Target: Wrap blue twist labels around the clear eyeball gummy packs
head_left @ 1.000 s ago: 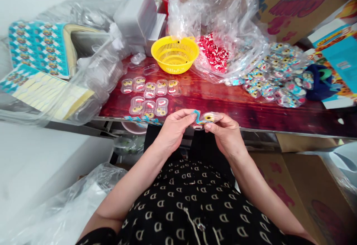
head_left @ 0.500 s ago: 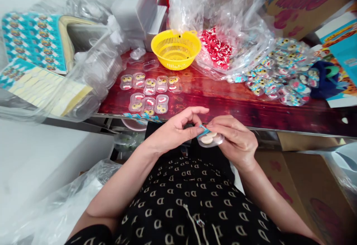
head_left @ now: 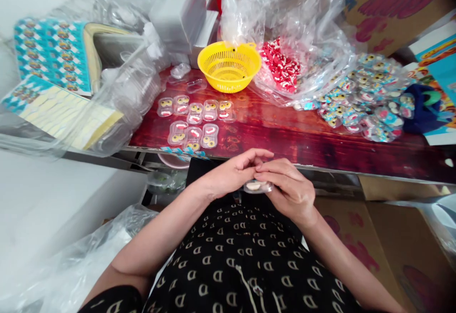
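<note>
While both hands meet just in front of the table in the head view, a small clear pack sits between them, above the person's lap, with pale pieces showing through its plastic. The right hand is closed on the pack's right end, its fingers laid over the far edge. The left hand brings its thumb to the far left side, touching or nearly so, its index finger lifted clear; whether it pinches the pack cannot be told, since the fingertips overlap.

To do this well, I judge, the right hand should carry the weight while the left fingertips work along the rim with light, even pressure. Squeezing the thin shell hard could dent it or shift the pieces. A level pack seems safest, as whatever is under the fingers is hidden.

Beyond the left hand, two rows of clear packs lie on the table, and blue stickers run along its edge, near enough to brush with a careless forearm.
</note>
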The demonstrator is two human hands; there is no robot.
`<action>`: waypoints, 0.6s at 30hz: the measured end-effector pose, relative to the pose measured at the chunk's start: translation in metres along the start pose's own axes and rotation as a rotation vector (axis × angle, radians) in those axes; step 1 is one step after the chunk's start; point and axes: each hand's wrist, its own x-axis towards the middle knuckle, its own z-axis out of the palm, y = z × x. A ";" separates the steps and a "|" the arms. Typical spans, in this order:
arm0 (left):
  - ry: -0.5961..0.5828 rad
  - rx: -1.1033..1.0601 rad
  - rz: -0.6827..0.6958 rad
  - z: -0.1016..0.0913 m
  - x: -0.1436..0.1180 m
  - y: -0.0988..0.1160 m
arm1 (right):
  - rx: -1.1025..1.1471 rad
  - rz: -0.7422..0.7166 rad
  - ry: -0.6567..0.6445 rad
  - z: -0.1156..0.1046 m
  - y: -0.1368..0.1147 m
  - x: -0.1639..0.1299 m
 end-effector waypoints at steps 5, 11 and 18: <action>0.122 -0.293 -0.048 0.013 0.012 -0.011 | 0.084 0.117 -0.007 0.000 0.004 -0.004; 0.211 -0.305 -0.146 0.014 0.026 -0.023 | 0.451 0.703 0.296 0.003 0.026 -0.012; 0.290 -0.236 -0.114 -0.004 0.016 -0.026 | 0.218 0.835 0.441 -0.073 0.137 0.014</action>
